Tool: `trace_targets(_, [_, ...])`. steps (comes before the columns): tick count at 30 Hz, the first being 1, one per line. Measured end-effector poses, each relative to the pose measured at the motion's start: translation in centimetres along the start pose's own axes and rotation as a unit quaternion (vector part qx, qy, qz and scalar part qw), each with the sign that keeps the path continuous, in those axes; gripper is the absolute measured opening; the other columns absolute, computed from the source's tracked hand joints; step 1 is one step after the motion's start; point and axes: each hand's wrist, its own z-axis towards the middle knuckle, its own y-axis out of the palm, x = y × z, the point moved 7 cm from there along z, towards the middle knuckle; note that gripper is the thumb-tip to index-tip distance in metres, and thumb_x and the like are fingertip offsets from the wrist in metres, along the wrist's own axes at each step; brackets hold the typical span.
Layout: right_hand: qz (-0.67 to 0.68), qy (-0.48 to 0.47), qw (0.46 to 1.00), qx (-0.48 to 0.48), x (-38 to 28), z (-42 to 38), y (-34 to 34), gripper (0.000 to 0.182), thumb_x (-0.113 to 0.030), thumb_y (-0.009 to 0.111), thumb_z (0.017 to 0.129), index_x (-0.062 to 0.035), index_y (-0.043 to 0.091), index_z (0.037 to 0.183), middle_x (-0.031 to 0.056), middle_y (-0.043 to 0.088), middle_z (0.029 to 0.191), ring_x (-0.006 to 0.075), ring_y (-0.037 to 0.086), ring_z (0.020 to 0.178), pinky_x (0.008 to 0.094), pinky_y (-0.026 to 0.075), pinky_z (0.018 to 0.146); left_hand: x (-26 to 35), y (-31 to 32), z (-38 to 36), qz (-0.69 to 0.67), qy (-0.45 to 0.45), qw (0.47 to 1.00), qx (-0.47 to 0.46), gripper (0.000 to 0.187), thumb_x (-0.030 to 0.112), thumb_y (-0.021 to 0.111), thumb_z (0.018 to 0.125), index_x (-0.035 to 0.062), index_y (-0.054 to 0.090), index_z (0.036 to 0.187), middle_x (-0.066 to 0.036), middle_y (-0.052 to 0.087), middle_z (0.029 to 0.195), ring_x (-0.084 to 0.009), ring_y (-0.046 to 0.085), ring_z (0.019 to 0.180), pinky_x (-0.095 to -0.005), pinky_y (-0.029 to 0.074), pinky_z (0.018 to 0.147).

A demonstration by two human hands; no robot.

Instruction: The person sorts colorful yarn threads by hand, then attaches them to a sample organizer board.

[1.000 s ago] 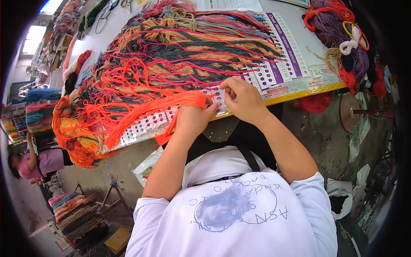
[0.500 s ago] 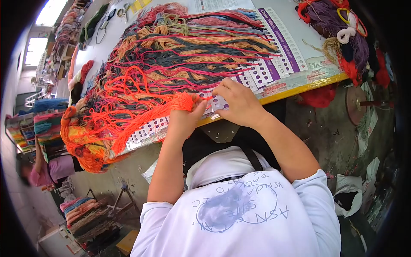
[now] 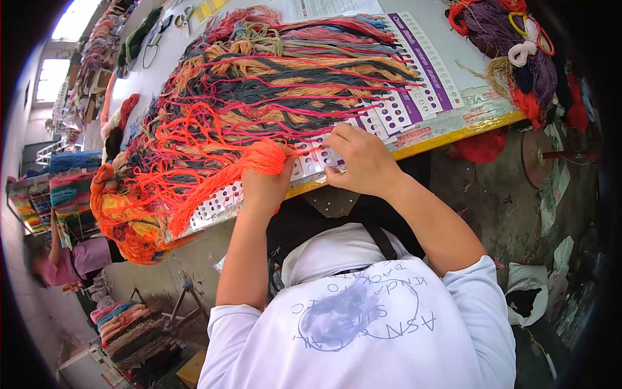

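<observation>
My left hand (image 3: 267,188) is closed round a thick bundle of bright orange yarn (image 3: 264,157) near the table's front edge. From that bundle a short orange strand (image 3: 307,151) stretches across to my right hand (image 3: 363,157), whose thumb and fingers are bent toward its end. The fingertips are small here, but they appear to pinch the strand over a white card with punched holes (image 3: 311,165). Loose loops of the orange yarn trail leftward over many red, tan and dark strands (image 3: 272,84) laid across the cards.
Purple-striped hole cards (image 3: 424,61) lie under the strand ends. Scissors (image 3: 183,19) rest at the far left of the table, and more yarn (image 3: 534,58) hangs at the right corner. A person in a pink top (image 3: 91,258) is at the left, near yarn racks.
My left hand has moved left with the orange bundle, away from my right hand, and more strand shows between them. My right hand stays nearly in place.
</observation>
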Motion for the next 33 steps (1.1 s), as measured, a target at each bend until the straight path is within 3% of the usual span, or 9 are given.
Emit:
trace_targets(9, [0.005,0.026,1.0,0.01,0.4,0.0,-0.1,0.023,-0.012,0.065,0.065,-0.0033,0.06,0.086,0.0101,0.056,0.084,0.0277,0.059,0.073,0.0359,0.05,0.065,-4.4,-4.8,-0.4,0.042,-0.048,0.998,0.01,0.01,0.016,0.065,0.081,0.0091,0.064,0.088,-0.009,0.063,0.077,-0.0278,0.062,0.075,-0.0369,0.048,0.067])
trace_targets(15, [-0.008,0.008,0.999,0.036,0.1,0.0,-0.3,0.018,-0.014,0.065,0.065,-0.0029,0.055,0.075,0.0096,0.051,0.076,0.0267,0.057,0.072,0.0368,0.049,0.064,-4.9,-6.8,1.6,0.066,0.057,0.992,0.087,0.009,0.012,0.065,0.081,0.0052,0.064,0.087,-0.011,0.062,0.077,-0.0234,0.061,0.07,-0.0337,0.048,0.063])
trace_targets(19, [-0.026,0.004,1.0,0.002,-0.5,-0.1,0.0,0.026,-0.014,0.07,0.065,-0.0032,0.057,0.085,0.0098,0.051,0.085,0.0264,0.057,0.08,0.0359,0.049,0.071,-6.1,-9.1,1.3,-0.116,-0.12,0.98,0.105,0.018,0.018,0.057,0.09,0.0023,0.06,0.082,-0.001,0.055,0.067,-0.0108,0.05,0.049,-0.026,0.041,0.046])
trace_targets(21, [-0.02,0.009,1.0,-0.017,-0.5,-0.2,0.0,0.034,-0.016,0.073,0.065,-0.0031,0.059,0.093,0.0097,0.053,0.089,0.0264,0.057,0.082,0.0356,0.049,0.073,-5.3,-7.4,-1.2,-0.561,-0.288,0.776,-0.026,0.027,0.026,0.048,0.095,0.0061,0.057,0.079,0.003,0.045,0.059,-0.0051,0.035,0.04,-0.0214,0.028,0.035])
trace_targets(24, [0.041,0.011,0.998,0.049,-1.7,-0.1,-1.1,0.032,-0.02,0.073,0.07,-0.003,0.059,0.093,0.0096,0.054,0.088,0.0245,0.057,0.079,0.0351,0.048,0.069,-1.7,-5.5,-3.5,-0.786,-0.288,0.545,-0.042,0.028,0.03,0.042,0.098,0.0079,0.054,0.085,0.005,0.037,0.06,-0.0007,0.025,0.039,-0.018,0.02,0.032])
trace_targets(25, [0.131,0.085,0.987,0.045,-1.8,-0.2,-1.0,0.029,-0.021,0.073,0.071,-0.0027,0.06,0.09,0.0092,0.055,0.085,0.0224,0.057,0.074,0.0339,0.048,0.066,-0.3,-4.5,-3.9,-0.837,-0.215,0.49,-0.116,0.029,0.029,0.04,0.098,0.0042,0.055,0.101,-0.001,0.052,0.077,-0.005,0.046,0.054,-0.0182,0.04,0.045])
trace_targets(27, [0.274,0.162,0.947,0.05,-3.4,0.0,-0.1,0.024,-0.021,0.072,0.074,-0.002,0.062,0.084,0.0081,0.056,0.079,0.0166,0.054,0.063,0.0292,0.046,0.059,2.9,-3.4,-4.7,-0.731,-0.329,0.598,-0.001,0.037,0.028,0.038,0.098,0.0,0.051,0.119,-0.009,0.057,0.106,-0.015,0.057,0.091,-0.0268,0.049,0.075])
trace_targets(29, [0.32,0.144,0.937,0.011,-5.5,0.5,1.1,0.023,-0.019,0.073,0.073,-0.0024,0.064,0.086,0.0083,0.058,0.081,0.016,0.053,0.062,0.0271,0.045,0.059,4.5,-2.0,-4.4,-0.755,-0.243,0.604,-0.08,0.045,0.028,0.036,0.099,-0.003,0.042,0.13,-0.015,0.049,0.127,-0.0236,0.047,0.117,-0.0356,0.04,0.097])
trace_targets(33, [0.423,0.226,0.872,-0.097,-6.4,0.0,2.9,0.011,-0.008,0.068,0.079,-0.0015,0.063,0.086,0.0004,0.055,0.082,0.0073,0.051,0.068,0.0199,0.039,0.062,6.0,-1.8,-4.3,-0.788,-0.218,0.566,-0.109,0.049,0.03,0.035,0.098,-0.005,0.039,0.132,-0.015,0.047,0.13,-0.0224,0.047,0.117,-0.0351,0.037,0.101])
